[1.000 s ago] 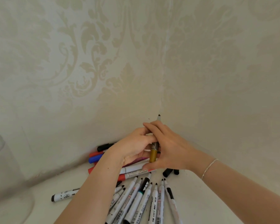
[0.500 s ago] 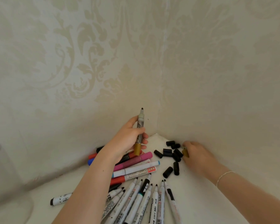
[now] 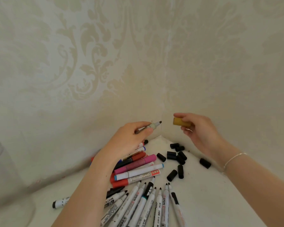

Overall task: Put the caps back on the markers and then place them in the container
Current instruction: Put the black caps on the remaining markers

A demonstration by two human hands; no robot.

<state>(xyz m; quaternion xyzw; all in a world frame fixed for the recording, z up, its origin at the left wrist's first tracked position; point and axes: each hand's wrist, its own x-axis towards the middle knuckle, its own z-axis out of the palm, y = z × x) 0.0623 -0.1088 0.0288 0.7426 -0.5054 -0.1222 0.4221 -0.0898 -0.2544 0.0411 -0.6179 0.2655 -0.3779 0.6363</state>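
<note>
My left hand [image 3: 131, 138] grips an uncapped marker [image 3: 152, 125], its dark tip pointing right toward the wall corner. My right hand [image 3: 198, 130] holds a gold cap [image 3: 180, 121] between thumb and fingers, a short gap to the right of the marker's tip. Below lies a pile of markers [image 3: 138, 171], some capped in pink, red and blue. Several white uncapped markers [image 3: 154, 203] fan out toward me. Several loose black caps [image 3: 177, 158] are scattered in the corner. A clear container [image 3: 5, 177] stands blurred at the far left edge.
Two patterned cream walls meet in a corner [image 3: 166, 95] just behind my hands. The white surface [image 3: 220, 202] runs toward me on the right. One black cap [image 3: 205, 163] lies apart near the right wall.
My right hand picked the gold cap out of the corner and lifted it level with the marker tip. My left hand tilted the marker from upright to pointing right.
</note>
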